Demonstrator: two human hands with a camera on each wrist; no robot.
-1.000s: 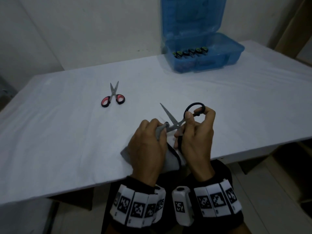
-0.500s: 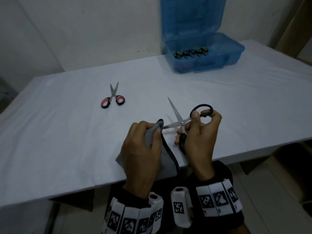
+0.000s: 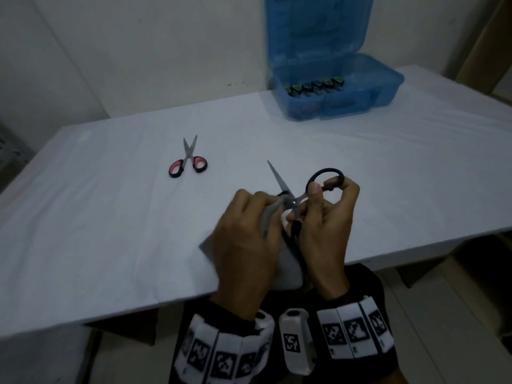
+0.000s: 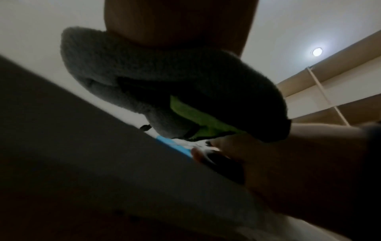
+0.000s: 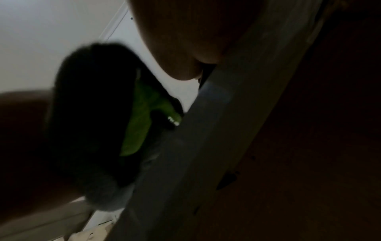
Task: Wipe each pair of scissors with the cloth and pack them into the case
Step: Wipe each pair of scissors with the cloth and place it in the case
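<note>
Near the front edge of the white table (image 3: 116, 245), the right hand (image 3: 324, 231) holds the black-handled scissors (image 3: 302, 195) open, its fingers (image 3: 315, 194) pinching the upper loop; the left hand (image 3: 243, 245) has its fingers curled round the grey cloth (image 3: 267, 220), wrapped over the lower blade; the other blade points up and away. Red-handled scissors (image 3: 188, 162) lie well apart to the left; the blue case (image 3: 335, 90) stands open at the far edge, with scissor handles already inside.
</note>
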